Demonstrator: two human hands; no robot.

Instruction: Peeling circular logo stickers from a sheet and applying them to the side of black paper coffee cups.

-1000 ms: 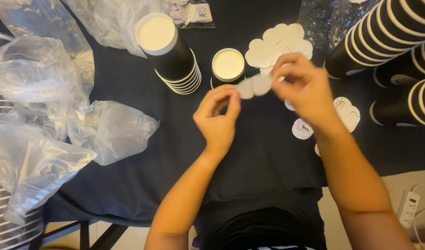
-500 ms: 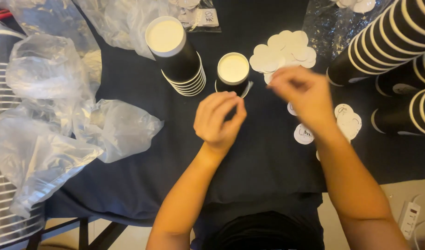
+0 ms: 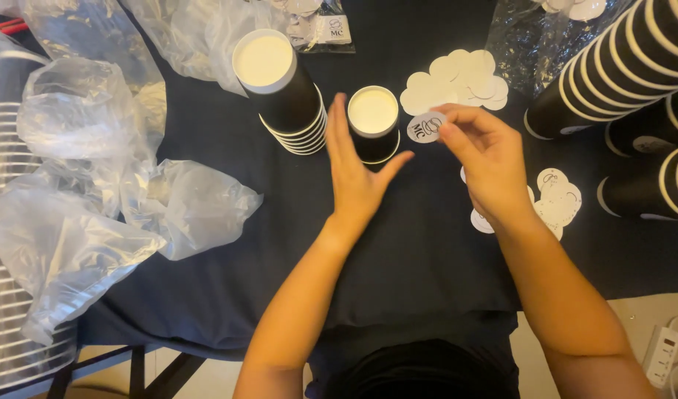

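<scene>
Right hand (image 3: 490, 166) pinches a round printed sticker (image 3: 426, 127) at its fingertips, just beside a single black cup (image 3: 374, 122)
Left hand (image 3: 357, 174) lies open, fingers flat along the cup's side, gripping nothing; bracing the cup firmly and laying the sticker on centred, then smoothing outward, would likely avoid creases. Blank white rounds (image 3: 457, 77) lie behind, a cup stack (image 3: 280, 85) to the left

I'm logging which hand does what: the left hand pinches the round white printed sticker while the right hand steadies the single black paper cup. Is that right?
Not quite: the hands are swapped. In the head view the right hand pinches the round white printed sticker, and the open left hand rests against the single black paper cup. The rest stands.
</scene>
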